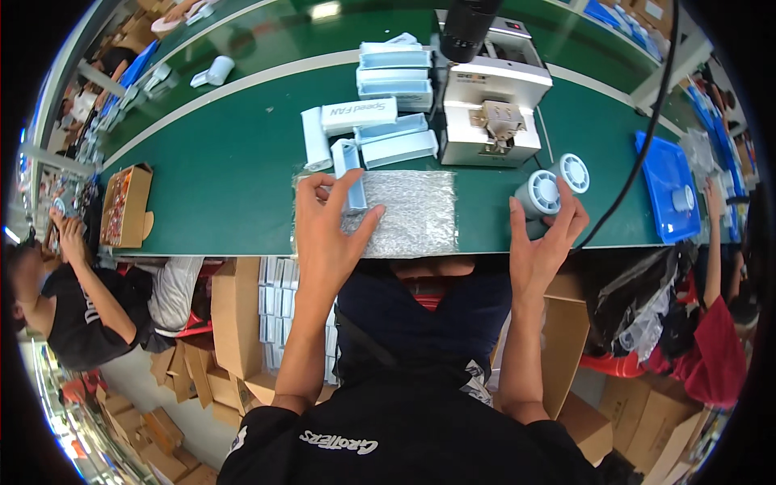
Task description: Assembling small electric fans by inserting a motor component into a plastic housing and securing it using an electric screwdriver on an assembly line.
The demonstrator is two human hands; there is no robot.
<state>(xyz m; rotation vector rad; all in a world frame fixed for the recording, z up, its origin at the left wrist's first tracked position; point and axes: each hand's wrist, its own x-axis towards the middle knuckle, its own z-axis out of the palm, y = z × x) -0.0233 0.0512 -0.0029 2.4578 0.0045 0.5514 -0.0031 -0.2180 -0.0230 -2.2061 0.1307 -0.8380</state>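
My left hand [327, 230] is over the left part of a silvery bubble-wrap mat [412, 214]. Its index finger touches a long light blue plastic housing [348, 166], while the thumb stays spread apart on the right. To the right, my right hand [543, 246] has thumb and fingers around a light blue round fan head [538, 195] with a slotted front. A second fan head [574, 173] stands just behind it. More light blue housings [398, 149] and a white one with printing [360, 115] lie beyond the mat.
A grey-white bench machine [491, 101] with a metal fixture stands behind the mat. A black cable [638, 166] hangs at the right, near a blue tray [669, 190]. A cardboard box of small parts [125, 206] sits at the left. Co-workers sit on both sides.
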